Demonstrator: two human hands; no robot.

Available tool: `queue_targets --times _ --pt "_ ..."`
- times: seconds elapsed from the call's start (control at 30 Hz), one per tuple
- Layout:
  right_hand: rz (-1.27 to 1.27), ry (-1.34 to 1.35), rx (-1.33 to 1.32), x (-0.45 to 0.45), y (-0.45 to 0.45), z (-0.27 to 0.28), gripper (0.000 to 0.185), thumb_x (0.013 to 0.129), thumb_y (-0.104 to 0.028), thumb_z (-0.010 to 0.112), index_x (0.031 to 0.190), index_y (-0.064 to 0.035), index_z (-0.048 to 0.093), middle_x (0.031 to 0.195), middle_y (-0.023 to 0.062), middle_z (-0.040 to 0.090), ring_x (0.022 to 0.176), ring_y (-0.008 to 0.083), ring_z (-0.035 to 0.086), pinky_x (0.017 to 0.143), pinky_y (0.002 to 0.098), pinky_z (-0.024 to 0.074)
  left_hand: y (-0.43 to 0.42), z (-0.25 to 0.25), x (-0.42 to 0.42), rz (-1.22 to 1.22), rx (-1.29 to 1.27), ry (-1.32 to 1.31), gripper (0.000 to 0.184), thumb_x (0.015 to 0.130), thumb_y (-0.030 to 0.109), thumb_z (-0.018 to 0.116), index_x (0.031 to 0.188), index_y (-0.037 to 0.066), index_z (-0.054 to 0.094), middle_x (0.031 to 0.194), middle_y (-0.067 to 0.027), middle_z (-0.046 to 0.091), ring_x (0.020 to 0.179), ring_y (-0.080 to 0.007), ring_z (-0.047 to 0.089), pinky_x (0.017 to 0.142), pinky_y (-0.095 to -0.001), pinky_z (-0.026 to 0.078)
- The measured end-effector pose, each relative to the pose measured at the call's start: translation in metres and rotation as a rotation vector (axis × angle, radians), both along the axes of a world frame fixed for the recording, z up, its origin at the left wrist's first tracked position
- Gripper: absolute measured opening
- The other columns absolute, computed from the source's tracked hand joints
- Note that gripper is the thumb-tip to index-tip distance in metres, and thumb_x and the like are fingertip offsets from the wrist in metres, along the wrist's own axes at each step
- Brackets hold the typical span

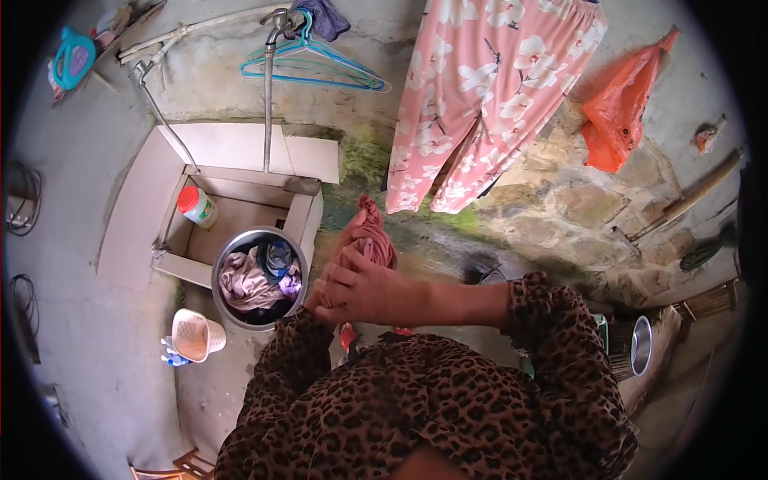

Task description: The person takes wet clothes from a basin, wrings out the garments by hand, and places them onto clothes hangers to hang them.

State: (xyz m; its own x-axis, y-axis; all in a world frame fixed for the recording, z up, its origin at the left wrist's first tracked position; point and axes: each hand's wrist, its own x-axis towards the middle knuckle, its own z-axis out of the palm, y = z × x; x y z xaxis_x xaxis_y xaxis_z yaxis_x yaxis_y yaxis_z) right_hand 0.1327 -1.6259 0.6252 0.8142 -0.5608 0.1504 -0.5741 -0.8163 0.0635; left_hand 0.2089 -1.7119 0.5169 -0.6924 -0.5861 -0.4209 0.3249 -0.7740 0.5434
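A twisted reddish-pink garment is bunched up in front of my body, above the floor. My right hand crosses over from the right, its fingers curled around the lower part of the cloth. Partly hidden behind it, my left hand grips the same garment along its left side. To the left of my hands is a metal basin holding wet-looking clothes in pale pink, dark blue and lilac.
Behind the basin is a tiled sink with a red-lidded container and taps above. Pink floral trousers hang ahead, near blue hangers and an orange bag. A pale plastic basket sits at left.
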Motion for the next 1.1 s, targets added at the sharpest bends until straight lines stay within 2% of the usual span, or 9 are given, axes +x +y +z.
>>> queue_targets --times 0.17,0.27,0.43,0.5,0.6,0.7,0.8,0.97,1.1 --pt "0.161 -0.111 0.078 -0.005 -0.014 0.016 0.024 0.073 -0.020 0.060 0.095 -0.0104 0.057 0.096 0.0039 0.054 0.093 0.0213 0.051 0.086 0.0465 0.0396 0.002 0.002 -0.002 0.044 0.155 0.120 0.034 0.090 0.037 0.057 0.111 0.010 0.056 0.097 -0.0086 0.062 0.095 -0.0215 0.062 0.081 -0.0350 0.053" --pt "0.260 -0.075 0.043 -0.010 -0.001 0.031 0.027 0.071 -0.021 0.060 0.095 -0.0094 0.057 0.092 0.0045 0.055 0.096 0.0231 0.054 0.090 0.0482 0.0391 0.001 -0.002 0.012 0.059 0.278 0.225 0.034 0.091 0.039 0.056 0.110 0.010 0.056 0.097 -0.0087 0.063 0.096 -0.0219 0.062 0.082 -0.0352 0.053" --pt "0.303 -0.408 0.110 -0.027 -0.008 0.021 0.016 0.078 -0.011 0.061 0.091 -0.0053 0.053 0.093 0.0077 0.060 0.101 0.0265 0.057 0.097 0.0457 0.0398 -0.004 -0.006 0.034 0.122 0.307 0.327 0.032 0.088 0.031 0.057 0.111 0.008 0.056 0.101 -0.0107 0.063 0.101 -0.0261 0.061 0.086 -0.0384 0.052" --pt "0.254 -0.699 0.270 -0.042 -0.023 0.029 0.020 0.077 -0.002 0.064 0.092 -0.0039 0.051 0.095 0.0091 0.062 0.095 0.0252 0.060 0.091 0.0405 0.0450 -0.016 -0.032 0.043 0.105 0.275 0.485 0.030 0.087 0.026 0.057 0.109 0.007 0.055 0.102 -0.0118 0.063 0.100 -0.0276 0.061 0.087 -0.0404 0.052" --pt "-0.234 -1.457 0.574 -0.060 -0.035 0.042 0.034 0.070 0.007 0.072 0.093 -0.0043 0.049 0.091 0.0064 0.062 0.085 0.0168 0.062 0.077 0.0310 0.0509 -0.004 0.021 0.041 0.488 0.169 0.460 0.026 0.087 0.021 0.057 0.106 0.005 0.055 0.104 -0.0135 0.064 0.100 -0.0286 0.062 0.089 -0.0429 0.050" --pt "-0.499 -1.800 0.514 -0.064 -0.061 0.025 0.027 0.075 -0.002 0.074 0.090 -0.0059 0.051 0.087 0.0060 0.061 0.081 0.0149 0.061 0.074 0.0289 0.0502 0.000 0.057 0.043 0.766 -0.100 0.304 0.026 0.085 0.017 0.058 0.105 0.003 0.055 0.101 -0.0141 0.064 0.100 -0.0293 0.061 0.090 -0.0431 0.049" --pt "-0.612 -2.116 0.986 -0.058 -0.074 0.024 0.022 0.079 -0.011 0.072 0.090 -0.0068 0.053 0.084 0.0058 0.061 0.078 0.0166 0.061 0.070 0.0303 0.0512 0.017 0.100 0.037 0.898 -0.472 0.227 0.032 0.083 0.015 0.059 0.110 -0.001 0.051 0.100 -0.0150 0.063 0.099 -0.0297 0.061 0.092 -0.0422 0.048" --pt "-0.440 -1.795 1.868 -0.046 -0.107 -0.038 0.023 0.083 -0.023 0.067 0.091 -0.0047 0.056 0.085 0.0087 0.062 0.077 0.0192 0.062 0.069 0.0347 0.0525 0.071 0.150 0.013 1.199 -1.058 -0.257 0.049 0.073 0.007 0.071 0.114 -0.003 0.047 0.100 -0.0146 0.062 0.095 -0.0250 0.061 0.087 -0.0350 0.048" --pt "-0.418 -1.235 2.182 -0.026 -0.120 -0.045 0.015 0.083 -0.016 0.064 0.089 -0.0029 0.061 0.085 0.0088 0.064 0.075 0.0172 0.062 0.068 0.0301 0.0520 0.099 0.147 0.029 0.550 -1.617 -0.571 0.051 0.064 0.010 0.079 0.105 0.002 0.049 0.093 -0.0124 0.060 0.080 -0.0300 0.063 0.072 -0.0362 0.052"
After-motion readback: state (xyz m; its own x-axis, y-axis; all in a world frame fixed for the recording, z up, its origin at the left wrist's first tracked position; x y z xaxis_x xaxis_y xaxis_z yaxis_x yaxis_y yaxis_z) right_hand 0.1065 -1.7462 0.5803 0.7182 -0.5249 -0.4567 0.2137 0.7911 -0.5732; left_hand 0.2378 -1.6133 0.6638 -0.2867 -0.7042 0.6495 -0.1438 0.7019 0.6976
